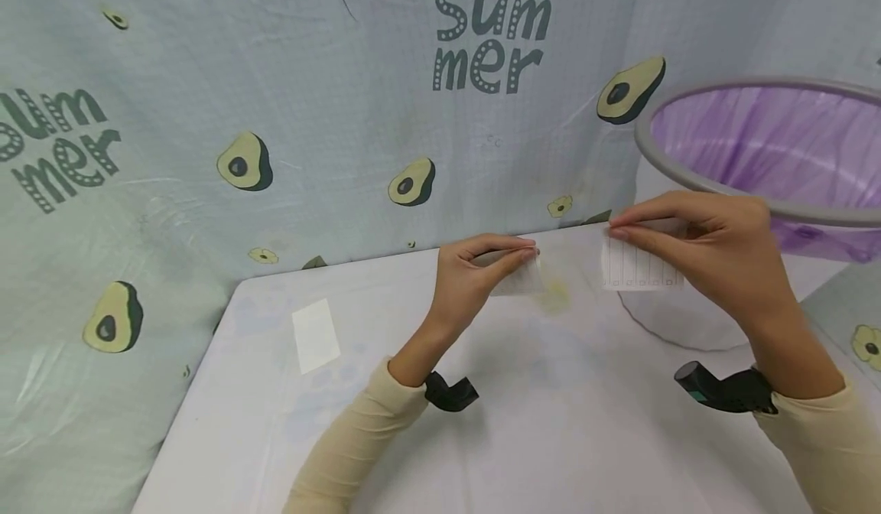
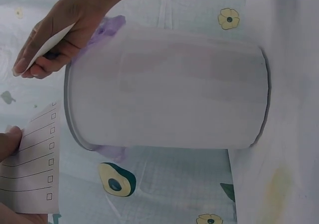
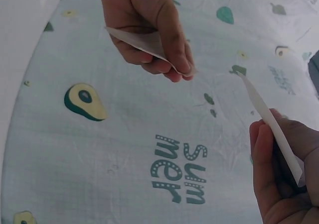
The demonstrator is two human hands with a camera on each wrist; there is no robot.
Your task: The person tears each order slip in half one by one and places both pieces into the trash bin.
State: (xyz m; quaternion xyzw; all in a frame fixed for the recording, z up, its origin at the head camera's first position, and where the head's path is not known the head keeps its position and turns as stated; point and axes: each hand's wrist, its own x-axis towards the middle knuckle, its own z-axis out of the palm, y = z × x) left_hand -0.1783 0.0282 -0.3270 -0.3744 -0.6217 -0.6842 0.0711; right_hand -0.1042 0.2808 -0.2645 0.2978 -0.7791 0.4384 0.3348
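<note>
Thumb and fingers of my left hand (image 1: pixel 468 273) pinch a small white checklist paper (image 2: pixel 32 169), printed with lines and a row of little boxes. In the head view that sheet hangs below the fingertips, partly behind the hand. My right hand (image 1: pixel 716 250) pinches another piece of checklist paper (image 1: pixel 640 268) by its upper edge, its lines and boxes facing the head camera. The two papers are held up apart from each other, with a gap between the hands. In the right wrist view the right hand's paper (image 3: pixel 271 124) shows nearly edge-on.
A white bin (image 2: pixel 169 89) with a grey rim and purple liner (image 1: pixel 764 147) stands at the right, right behind my right hand. One blank-looking white paper (image 1: pixel 316 336) lies on the white table (image 1: pixel 523 430) at the left. An avocado-print sheet (image 1: pixel 330 101) hangs behind.
</note>
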